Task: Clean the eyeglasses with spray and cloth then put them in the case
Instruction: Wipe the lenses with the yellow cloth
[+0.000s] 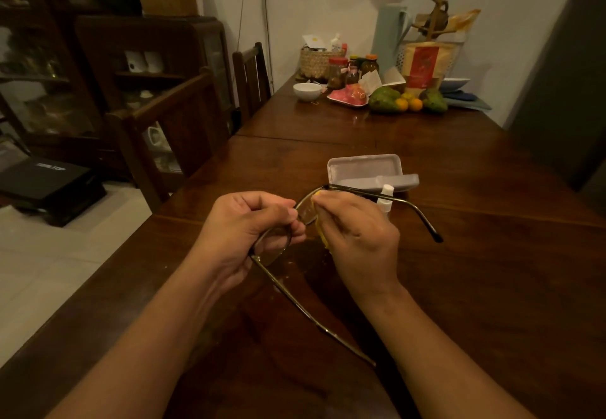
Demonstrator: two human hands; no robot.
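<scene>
Nearest the person, above the dark wooden table [492, 254], the thin dark metal-framed eyeglasses [278, 245] are held open in the air, in front of the open pale grey plastic case [367, 169]. The left hand [249, 231] is curled closed, pinching the frame near the bridge. The right hand [357, 238] is closed on a yellow cloth [323, 235], pressing it around the lens nearer the case. The frame front runs diagonally from near-left toward the case; one temple trails back toward the person, the other reaches out to the right of the case. The glasses look light, thin and easily bent, the lenses slick, so the rim or bridge is probably the safest hold, never the temple tips. Just before the case, touching or nearly so, stands a small white spray bottle [383, 199], partly hidden behind the right hand.
</scene>
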